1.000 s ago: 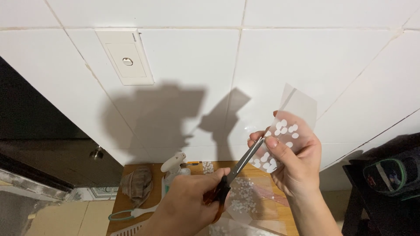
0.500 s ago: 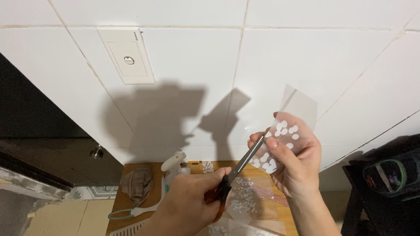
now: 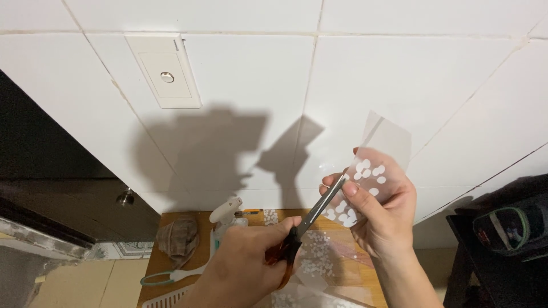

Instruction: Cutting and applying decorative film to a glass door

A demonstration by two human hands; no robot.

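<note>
My left hand (image 3: 245,265) grips the orange handles of a pair of scissors (image 3: 305,225), whose metal blades point up and right. Their tips meet the lower left edge of a clear plastic sheet with white dots (image 3: 371,171). My right hand (image 3: 379,217) holds that sheet up in front of the white tiled wall, fingers wrapped around its lower part. Below the hands, another dotted clear sheet (image 3: 314,259) lies on a wooden board (image 3: 165,222).
On the board lie a white spray bottle (image 3: 225,214), a brown shell-like object (image 3: 177,239) and a green-handled tool (image 3: 165,278). A white wall plate (image 3: 165,71) sits upper left. A dark door with a knob (image 3: 124,198) is left; a dark bag (image 3: 508,234) right.
</note>
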